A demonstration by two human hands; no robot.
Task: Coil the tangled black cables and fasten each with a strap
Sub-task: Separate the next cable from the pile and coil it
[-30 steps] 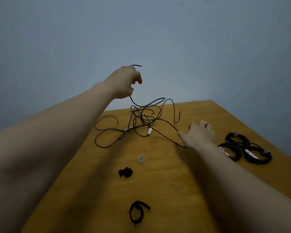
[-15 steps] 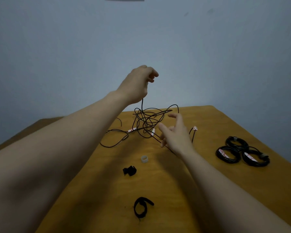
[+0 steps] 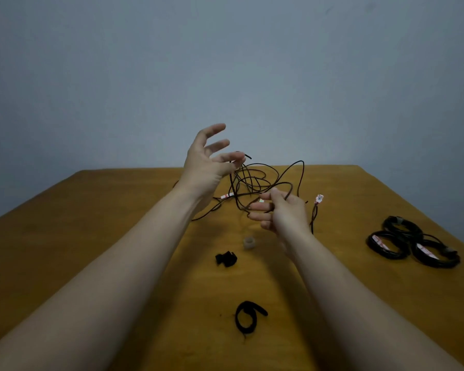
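Observation:
A tangle of thin black cable is lifted partly off the wooden table, with white tags on it. My left hand is raised above the table and pinches one cable end between thumb and forefinger, the other fingers spread. My right hand is lower and to the right and grips a loop of the same tangle. Two black straps lie nearer me: a folded one and a curled one.
Three coiled black cables lie together at the table's right side. A small translucent ring sits on the table below my right hand. A plain grey wall stands behind the table.
My left hand has come lower and turned, its fingers spreading while still pinching the cable end. My right hand left the tabletop, moved left and took hold of a loop.

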